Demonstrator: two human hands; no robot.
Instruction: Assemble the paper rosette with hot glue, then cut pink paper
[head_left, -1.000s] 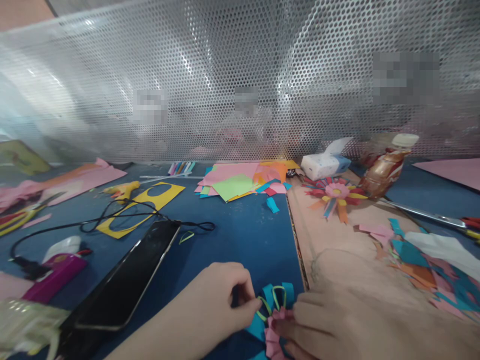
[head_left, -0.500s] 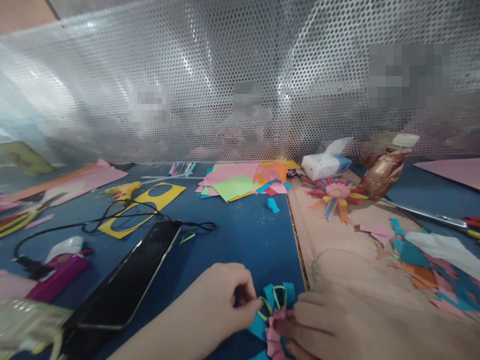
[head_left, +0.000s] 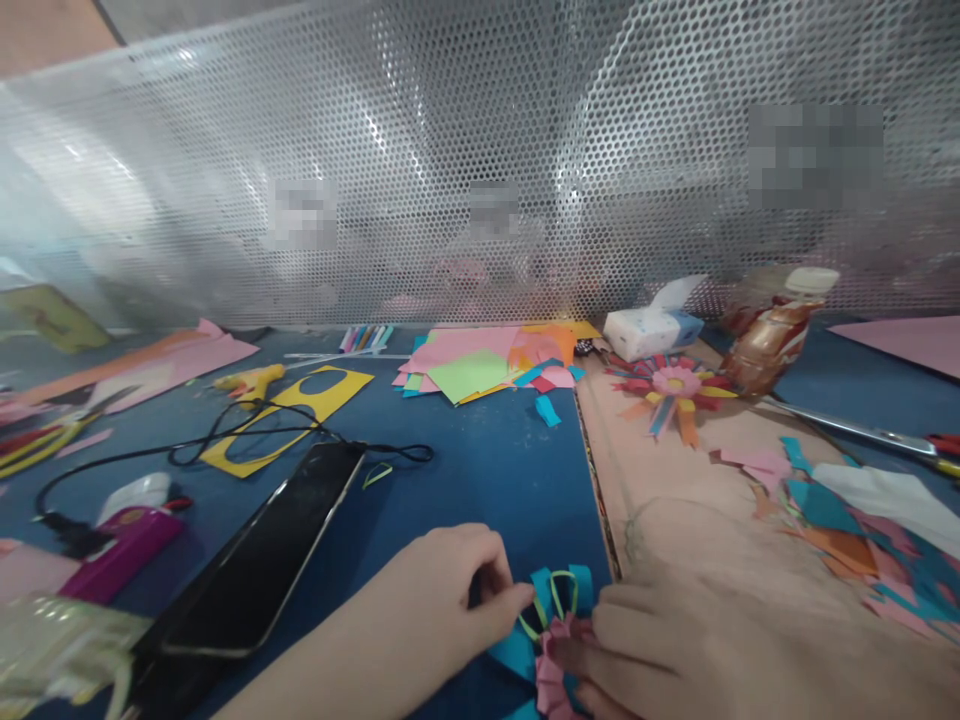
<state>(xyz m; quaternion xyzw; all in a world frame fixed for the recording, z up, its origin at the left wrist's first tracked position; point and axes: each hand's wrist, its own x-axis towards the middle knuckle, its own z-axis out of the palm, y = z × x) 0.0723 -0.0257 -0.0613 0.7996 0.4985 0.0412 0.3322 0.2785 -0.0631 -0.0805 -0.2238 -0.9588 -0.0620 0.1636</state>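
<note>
Grip of the left hand is drawn into a pinch, thumb and forefinger brought together right at a thin green loop; whether the loop is actually caught between them cannot be told. By the right hand the folded pink ring is partly covered, its fingertips laid on the folds; how firmly they are pressed is not shown. The ring is set on the worktop, low between both hands, with blue strips spread around it.

The loop could be tugged loose if the left hand were pulled away with paper stuck to a fingertip, since how it is fastened is not visible. The folds could be flattened, or the ring slid askew, by too much weight from the right hand. A second green loop, standing just beside the first, could be bent by a knuckle.

Just to the right, the edge of the cardboard is met, where a blue strip could be creased if the ring were pushed that way. Farther right, loose scraps are heaped and could be scattered by the right arm. On the left, the phone is placed near the left forearm and could be knocked if the elbow were swung out.
</note>
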